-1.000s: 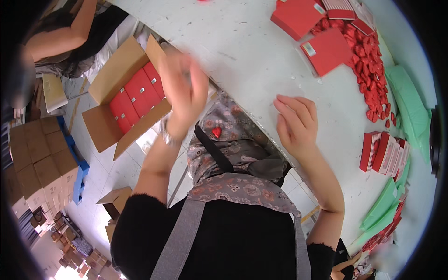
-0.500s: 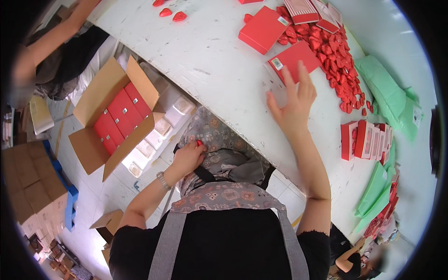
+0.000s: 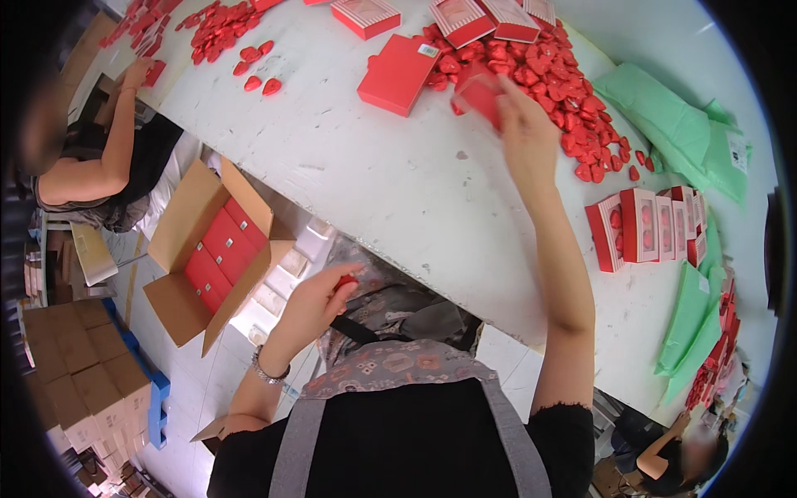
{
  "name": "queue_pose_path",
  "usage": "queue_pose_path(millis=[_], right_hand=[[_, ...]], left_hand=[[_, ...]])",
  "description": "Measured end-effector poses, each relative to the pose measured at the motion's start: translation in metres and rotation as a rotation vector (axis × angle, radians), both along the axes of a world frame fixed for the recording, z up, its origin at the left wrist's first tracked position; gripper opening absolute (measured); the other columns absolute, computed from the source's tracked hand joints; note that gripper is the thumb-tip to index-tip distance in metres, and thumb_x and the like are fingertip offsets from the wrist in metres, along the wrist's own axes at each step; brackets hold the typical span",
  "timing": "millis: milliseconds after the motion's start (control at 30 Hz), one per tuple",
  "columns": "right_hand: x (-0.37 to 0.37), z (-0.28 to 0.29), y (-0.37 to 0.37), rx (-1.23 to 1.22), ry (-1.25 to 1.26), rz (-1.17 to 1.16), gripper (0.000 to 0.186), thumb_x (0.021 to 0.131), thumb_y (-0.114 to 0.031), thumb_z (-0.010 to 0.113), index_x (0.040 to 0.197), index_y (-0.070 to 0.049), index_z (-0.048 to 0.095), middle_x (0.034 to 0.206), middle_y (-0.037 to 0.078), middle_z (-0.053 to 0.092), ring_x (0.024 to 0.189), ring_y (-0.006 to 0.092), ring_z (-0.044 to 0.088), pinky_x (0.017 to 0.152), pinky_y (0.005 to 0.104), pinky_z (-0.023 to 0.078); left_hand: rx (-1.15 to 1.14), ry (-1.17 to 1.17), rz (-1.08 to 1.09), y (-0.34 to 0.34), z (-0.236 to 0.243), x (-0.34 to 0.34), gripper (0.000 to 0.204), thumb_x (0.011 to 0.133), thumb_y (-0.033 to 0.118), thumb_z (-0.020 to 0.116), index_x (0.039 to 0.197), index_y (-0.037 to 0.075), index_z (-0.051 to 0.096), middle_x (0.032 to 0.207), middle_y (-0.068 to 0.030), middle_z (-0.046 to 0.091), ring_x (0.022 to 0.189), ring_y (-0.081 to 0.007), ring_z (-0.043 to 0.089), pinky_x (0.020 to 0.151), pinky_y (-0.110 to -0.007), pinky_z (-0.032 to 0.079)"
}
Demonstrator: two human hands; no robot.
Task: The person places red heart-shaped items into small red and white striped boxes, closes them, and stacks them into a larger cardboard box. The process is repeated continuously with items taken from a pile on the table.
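My left hand (image 3: 309, 305) is closed in front of my apron, beside the table edge. Its fingers pinch a small red foil-wrapped heart (image 3: 346, 282), partly hidden by them. Over the table, my right hand (image 3: 530, 137) grips the right side of a red box (image 3: 481, 93), which is tilted and smeared by motion. Next to that box lies another red box (image 3: 402, 75), flat with a small label on top. A large heap of red foil-wrapped hearts (image 3: 573, 108) spreads behind and to the right of my right hand.
Striped window boxes (image 3: 641, 226) stand in a row at right, near green plastic packages (image 3: 664, 124). Below the table's left edge, an open carton (image 3: 178, 307) holds several red boxes. Co-workers (image 3: 108, 158) sit at far left and lower right. Stacked cartons (image 3: 91, 357) rest on a blue pallet.
My right hand has moved up and left, and now grips the red box, which has been lifted and tilted. My left hand has moved slightly down, still with the heart. The whole view has shifted.
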State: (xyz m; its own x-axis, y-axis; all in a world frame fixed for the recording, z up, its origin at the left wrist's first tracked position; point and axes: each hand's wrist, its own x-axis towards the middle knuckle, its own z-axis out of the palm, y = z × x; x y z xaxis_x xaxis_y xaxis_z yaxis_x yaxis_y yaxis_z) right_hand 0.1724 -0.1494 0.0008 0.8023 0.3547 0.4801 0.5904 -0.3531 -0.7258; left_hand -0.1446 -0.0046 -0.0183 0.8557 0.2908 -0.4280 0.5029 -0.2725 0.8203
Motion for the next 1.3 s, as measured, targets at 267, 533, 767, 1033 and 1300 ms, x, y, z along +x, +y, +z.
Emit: queue_pose_path(millis=[267,533,767,1033,1300], right_hand=[[0.000,0.018,-0.073,1.045,1.151,0.403,0.038,0.102,-0.022,0.038,0.129,0.003,0.049,0.125,0.017,0.060,0.108,0.0285,0.064,0.088,0.0464,0.058],[-0.050,0.003,-0.077,0.464,0.872,0.432,0.046,0.099,-0.019,0.041,0.142,-0.002,0.041,0.140,0.015,0.049,0.123,0.0299,0.054,0.098,0.0419,0.048],[-0.067,0.048,-0.051,-0.065,-0.088,0.564,0.090,0.069,-0.020,0.084,0.147,-0.010,0.040,0.148,0.018,0.037,0.125,0.0320,0.047,0.098,0.0417,0.045],[-0.072,0.000,-0.054,0.316,0.377,0.197,0.053,0.080,-0.010,0.078,0.125,-0.002,0.051,0.115,0.009,0.056,0.096,0.0150,0.059,0.079,0.0286,0.051],[-0.096,-0.025,-0.049,0.468,0.897,0.257,0.048,0.086,-0.009,0.073,0.127,-0.004,0.046,0.109,0.007,0.063,0.094,0.0115,0.061,0.077,0.0259,0.050]], left_hand=[[0.375,-0.526,-0.150,-0.018,0.030,0.174,0.077,0.077,0.015,0.079,0.142,0.007,0.040,0.128,-0.0118,0.054,0.095,-0.0207,0.061,0.075,-0.032,0.051],[-0.435,-0.524,0.109,-0.003,0.043,0.150,0.099,0.070,0.005,0.081,0.152,0.010,0.024,0.135,-0.0120,0.047,0.118,-0.0202,0.052,0.098,-0.034,0.047],[0.133,-0.637,-0.340,0.034,0.072,0.158,0.081,0.069,0.007,0.082,0.140,0.011,0.042,0.127,-0.0072,0.059,0.113,-0.0193,0.058,0.092,-0.033,0.048],[-0.099,-0.674,0.138,0.003,-0.003,0.149,0.054,0.092,0.014,0.064,0.138,0.003,0.037,0.137,-0.0173,0.050,0.125,-0.0264,0.051,0.099,-0.037,0.045],[-0.616,-0.743,0.444,-0.024,0.006,0.142,0.042,0.103,0.037,0.036,0.124,0.001,0.044,0.122,-0.0194,0.056,0.108,-0.0270,0.060,0.092,-0.039,0.052]])
